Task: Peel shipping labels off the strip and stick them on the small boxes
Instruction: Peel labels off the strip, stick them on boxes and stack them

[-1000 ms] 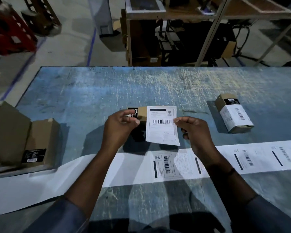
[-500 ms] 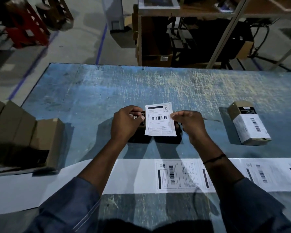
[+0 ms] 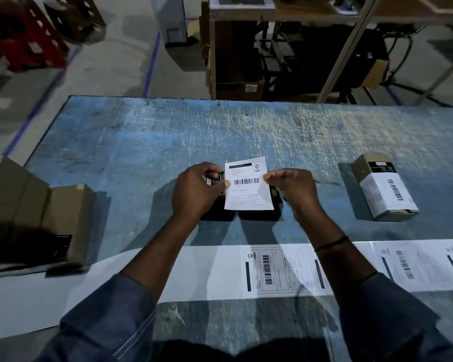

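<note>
A person's left hand (image 3: 194, 192) grips a small box (image 3: 215, 178) low over the table (image 3: 115, 152). The right hand (image 3: 293, 189) pinches the label (image 3: 249, 186) taut above it, apparently to square it. The strip (image 3: 194, 273) lies nearer.

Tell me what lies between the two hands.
Head view: the label spans the gap, its right edge pinched by the right hand; the left hand grips the box beneath it.

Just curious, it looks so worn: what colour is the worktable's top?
Blue, heavily scratched: the table shows clearest in the head view.
</note>
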The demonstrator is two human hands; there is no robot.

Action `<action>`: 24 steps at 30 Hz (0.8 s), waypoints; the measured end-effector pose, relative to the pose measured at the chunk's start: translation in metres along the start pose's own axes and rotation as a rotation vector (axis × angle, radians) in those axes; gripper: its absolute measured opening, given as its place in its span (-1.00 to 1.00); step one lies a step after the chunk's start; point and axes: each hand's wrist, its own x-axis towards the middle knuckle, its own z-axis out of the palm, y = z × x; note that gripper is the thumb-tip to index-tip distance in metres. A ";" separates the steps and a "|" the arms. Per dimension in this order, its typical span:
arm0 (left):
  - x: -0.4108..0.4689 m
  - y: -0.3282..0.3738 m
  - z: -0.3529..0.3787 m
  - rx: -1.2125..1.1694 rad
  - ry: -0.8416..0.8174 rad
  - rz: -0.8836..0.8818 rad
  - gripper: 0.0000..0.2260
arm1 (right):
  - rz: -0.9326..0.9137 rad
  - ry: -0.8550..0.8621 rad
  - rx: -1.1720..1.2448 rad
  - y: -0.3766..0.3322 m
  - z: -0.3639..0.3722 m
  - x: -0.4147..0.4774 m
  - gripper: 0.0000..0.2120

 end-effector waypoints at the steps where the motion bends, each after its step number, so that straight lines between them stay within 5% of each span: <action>1: 0.000 0.000 0.000 0.009 0.000 0.010 -0.77 | -0.009 0.007 -0.020 0.001 0.001 0.001 -0.94; 16: -0.006 -0.003 0.004 0.188 0.018 0.098 -0.82 | -0.353 0.225 -0.540 0.017 0.021 -0.005 -0.89; 20: -0.008 -0.002 0.006 0.245 -0.001 0.107 -0.85 | -0.588 0.403 -0.839 0.020 0.020 -0.014 -0.78; 24: -0.007 -0.004 0.008 0.202 0.011 0.098 -0.86 | -0.897 0.017 -1.041 0.026 0.063 -0.044 -0.60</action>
